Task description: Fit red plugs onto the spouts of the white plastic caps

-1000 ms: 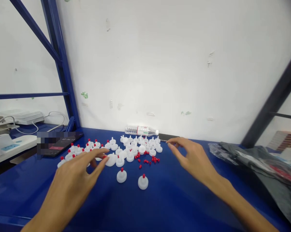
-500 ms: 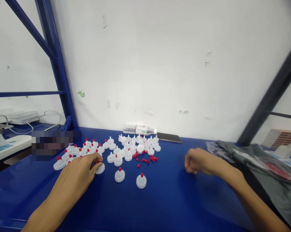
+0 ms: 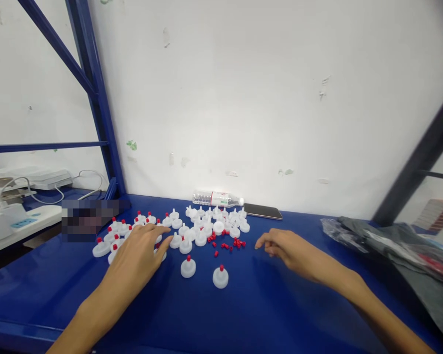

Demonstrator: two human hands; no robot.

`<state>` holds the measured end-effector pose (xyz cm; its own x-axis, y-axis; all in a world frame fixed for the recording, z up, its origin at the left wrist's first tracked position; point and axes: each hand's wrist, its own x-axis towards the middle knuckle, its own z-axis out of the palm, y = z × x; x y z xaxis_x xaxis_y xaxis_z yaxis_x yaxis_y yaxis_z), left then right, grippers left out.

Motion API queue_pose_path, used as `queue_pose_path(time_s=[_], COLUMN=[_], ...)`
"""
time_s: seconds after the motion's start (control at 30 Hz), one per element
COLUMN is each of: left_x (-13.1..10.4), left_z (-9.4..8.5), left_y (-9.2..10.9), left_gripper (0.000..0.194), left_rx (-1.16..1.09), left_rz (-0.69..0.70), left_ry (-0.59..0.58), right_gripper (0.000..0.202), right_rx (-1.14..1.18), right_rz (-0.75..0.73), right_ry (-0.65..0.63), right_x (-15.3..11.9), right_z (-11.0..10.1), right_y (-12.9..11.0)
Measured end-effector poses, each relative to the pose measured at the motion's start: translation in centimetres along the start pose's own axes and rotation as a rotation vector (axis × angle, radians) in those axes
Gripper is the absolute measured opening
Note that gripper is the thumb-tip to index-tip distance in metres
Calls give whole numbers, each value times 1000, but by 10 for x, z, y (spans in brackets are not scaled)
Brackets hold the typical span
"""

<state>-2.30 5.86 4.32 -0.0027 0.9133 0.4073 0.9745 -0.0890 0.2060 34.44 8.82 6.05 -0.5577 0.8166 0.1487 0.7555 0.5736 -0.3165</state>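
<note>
My left hand (image 3: 142,246) is spread over the white nozzle caps at the left, thumb and fingers apart and nothing between them. A white cap (image 3: 163,254) shows partly beneath its thumb. To the hand's right stand two white caps with red tips, one nearer the middle (image 3: 188,268) and one further right (image 3: 220,278). My right hand (image 3: 284,248) hovers over the blue table, its index finger reaching left and the others loosely bent, with nothing seen in it. Closest to it lie loose small red tips (image 3: 239,243). Bare-nozzled white caps (image 3: 201,238) crowd together behind them.
A clear plastic bottle (image 3: 217,198) lies along the wall beside a dark phone (image 3: 263,211). Grey fabric and plastic bags (image 3: 379,246) cover the right side. At the far left are a white power strip (image 3: 41,219) and a blue metal post (image 3: 102,108).
My left hand has let go of a red-tipped cap and its fingers have parted. My right hand has moved left toward the red tips and loosened from a fist.
</note>
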Motion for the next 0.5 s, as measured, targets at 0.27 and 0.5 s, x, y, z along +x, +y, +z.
queue_pose_path(time_s=[0.27, 0.5], left_x=[31, 18], left_z=[5, -26], left_y=[7, 39], left_gripper=[23, 22], left_rx=[-43, -190], left_rz=[114, -23], left_ry=[-33, 146], right_gripper=[33, 24], right_rx=[8, 135], right_rz=[-17, -38], right_ry=[60, 194], right_x=[3, 8], right_z=[5, 11], right_y=[-9, -18])
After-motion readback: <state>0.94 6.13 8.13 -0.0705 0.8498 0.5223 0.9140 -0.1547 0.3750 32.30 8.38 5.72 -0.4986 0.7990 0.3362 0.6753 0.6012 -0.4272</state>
